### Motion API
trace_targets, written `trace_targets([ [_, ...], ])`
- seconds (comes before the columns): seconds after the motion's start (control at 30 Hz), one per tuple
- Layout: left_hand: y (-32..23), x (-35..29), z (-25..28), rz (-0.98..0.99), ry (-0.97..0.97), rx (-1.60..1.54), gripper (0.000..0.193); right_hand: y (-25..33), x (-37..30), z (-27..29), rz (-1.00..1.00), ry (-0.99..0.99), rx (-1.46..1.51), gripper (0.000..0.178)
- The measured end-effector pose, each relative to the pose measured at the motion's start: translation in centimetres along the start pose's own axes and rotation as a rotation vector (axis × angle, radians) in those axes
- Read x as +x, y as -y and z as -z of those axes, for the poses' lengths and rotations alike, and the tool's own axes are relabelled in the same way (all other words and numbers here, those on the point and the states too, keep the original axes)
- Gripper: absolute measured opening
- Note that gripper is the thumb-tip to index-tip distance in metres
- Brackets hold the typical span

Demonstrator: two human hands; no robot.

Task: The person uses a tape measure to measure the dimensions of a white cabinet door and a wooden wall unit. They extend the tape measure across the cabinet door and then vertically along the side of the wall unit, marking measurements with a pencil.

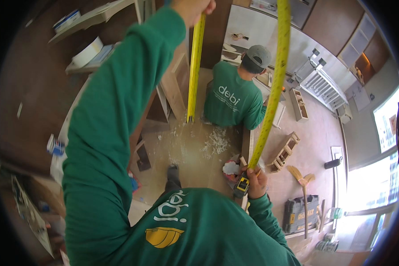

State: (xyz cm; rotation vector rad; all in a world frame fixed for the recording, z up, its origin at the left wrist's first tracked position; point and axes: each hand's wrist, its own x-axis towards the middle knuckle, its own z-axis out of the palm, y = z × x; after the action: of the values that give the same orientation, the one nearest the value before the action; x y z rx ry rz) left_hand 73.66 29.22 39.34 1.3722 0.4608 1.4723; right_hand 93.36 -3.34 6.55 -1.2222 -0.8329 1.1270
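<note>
Raised to the top edge, my left hand (194,9) is closed, partly cut off by the frame. A yellow tape blade (196,66) hangs straight down from it, its end hook above the floor. Lower right, my right hand (257,182) grips the black and yellow tape measure (242,185). From that case another long stretch of blade (275,95) rises in a curve and leaves the view at the top. Where the two stretches join is out of sight.
A co-worker (235,88) in a green shirt and grey cap faces away ahead of me. Wooden frames (284,152), a straw broom (302,179) and a tool case (300,213) lie to the right. White debris (216,141) litters the floor. Shelves (93,20) stand at left.
</note>
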Motion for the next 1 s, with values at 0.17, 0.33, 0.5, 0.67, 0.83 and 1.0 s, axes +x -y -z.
trace_targets([
  [0.17,7.9,3.6,8.7,-0.048,0.051,0.164,0.033,4.1,8.0,-7.3,0.066,-0.014,-0.016,0.024],
  [0.33,15.8,11.0,11.1,0.075,0.131,0.149,0.034,8.8,14.1,-11.4,0.080,-0.197,0.076,0.019],
  [0.5,21.9,17.2,12.1,0.186,0.216,-0.022,0.031,9.4,22.8,-11.9,0.142,-0.252,0.040,0.019],
  [0.67,25.9,19.1,10.0,0.349,0.247,-0.102,0.027,9.4,33.1,-12.1,0.175,-0.270,-0.022,0.018],
  [0.83,28.1,21.6,7.6,0.513,0.434,-0.370,0.037,12.3,43.3,-15.3,0.260,-0.266,-0.060,0.022],
  [1.0,32.7,26.4,7.7,0.567,0.452,-0.402,0.030,14.2,52.5,-17.8,0.244,-0.290,-0.222,0.020],
])
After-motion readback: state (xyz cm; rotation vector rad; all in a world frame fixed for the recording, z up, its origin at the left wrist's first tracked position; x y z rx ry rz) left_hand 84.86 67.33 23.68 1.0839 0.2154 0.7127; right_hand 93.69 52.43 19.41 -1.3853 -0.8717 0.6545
